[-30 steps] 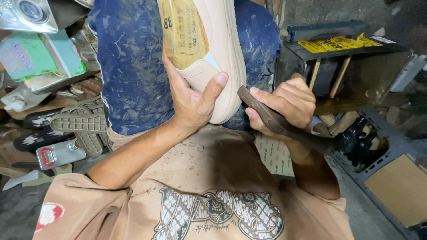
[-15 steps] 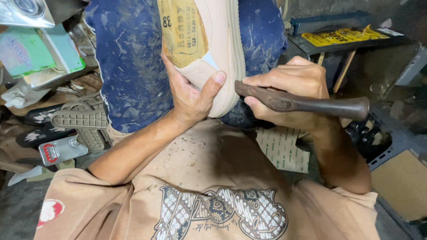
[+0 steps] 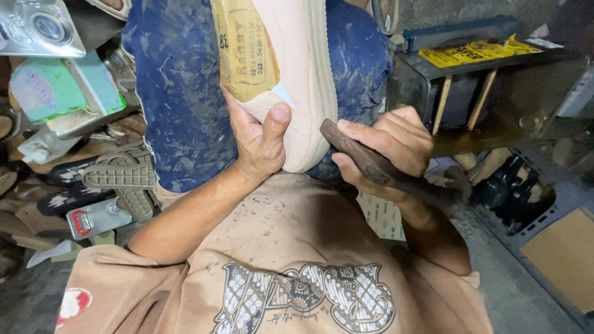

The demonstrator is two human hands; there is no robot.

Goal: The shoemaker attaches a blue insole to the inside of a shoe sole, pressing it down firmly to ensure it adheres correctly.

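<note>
While the pale shoe (image 3: 291, 80) is resting sole-up on the lap, against the blue stained trousers (image 3: 179, 93), it is serving as the landmark for this entry. Its long axis is running away from the body, with the near rounded end pointing back toward the chest and the far end passing out of the top of the picture. The left hand (image 3: 260, 139) is clamping that near end from the shoe's left side, thumb lying up over the cream sole, fingers hidden beneath. The right hand (image 3: 387, 145) is sitting just right of the shoe, closed around a dark wooden handle (image 3: 371, 164); one end of the handle is touching or almost touching the sole edge, and the other end is trailing off to the right and toward the body. Both hands are lying at the shoe's near end; only the left is actually on it. Left of the shoe, a grey treaded sole (image 3: 120, 176) and loose scraps are lying on the floor; right of it, a dark metal stand (image 3: 482, 93) carrying a yellow packet (image 3: 476, 52) is standing; below it, the tan printed shirt (image 3: 297, 272) is filling the foreground. Against the picture half a second back, the handle is now tilting down to the right instead of lying nearly level, its far end is dropping below the wrist, and the left hand's grip is staying as it was.
</note>
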